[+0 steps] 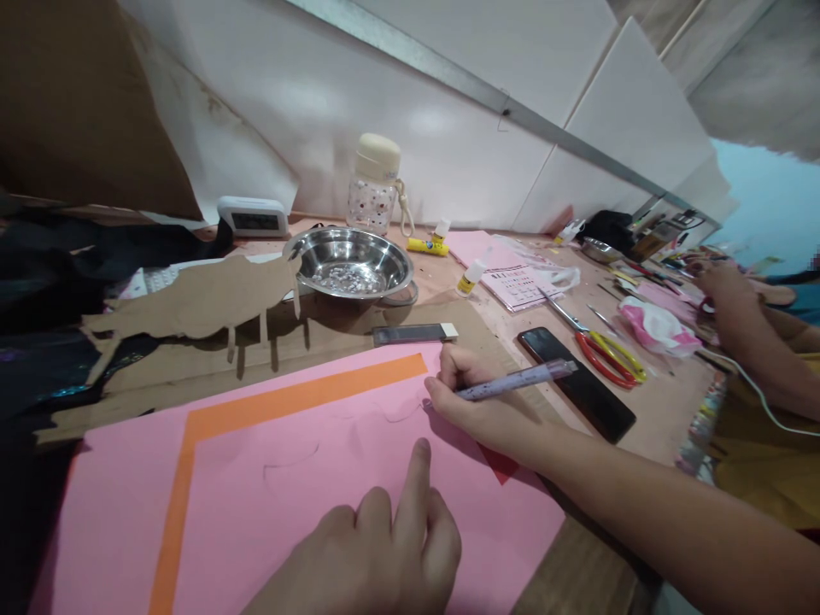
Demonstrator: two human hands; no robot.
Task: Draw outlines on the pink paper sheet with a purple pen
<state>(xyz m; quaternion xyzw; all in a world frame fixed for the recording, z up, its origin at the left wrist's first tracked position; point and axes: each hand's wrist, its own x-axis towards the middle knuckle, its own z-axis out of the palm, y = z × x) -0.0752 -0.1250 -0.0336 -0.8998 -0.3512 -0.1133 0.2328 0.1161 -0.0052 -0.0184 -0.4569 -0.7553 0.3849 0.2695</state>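
A large pink sheet (256, 512) lies in front of me, with an orange strip (307, 389) along its top and left sides and thin pencil-like lines on it. My right hand (474, 397) is closed around a purple pen (512, 379), its tip at the sheet near a curved line. Below it, my left hand (384, 547) rests on the sheet with the index finger stretched out and the other fingers bent; nothing shows in it. A dark flat strip (410, 334) lies just above the sheet's top edge.
Behind the sheet are a metal bowl (351, 265), a bottle (373, 184), a glue stick (427, 248) and cut cardboard (198, 299). To the right lie a phone (576, 384) and red-handled scissors (606, 359). Another person's arm (743, 333) is at the far right.
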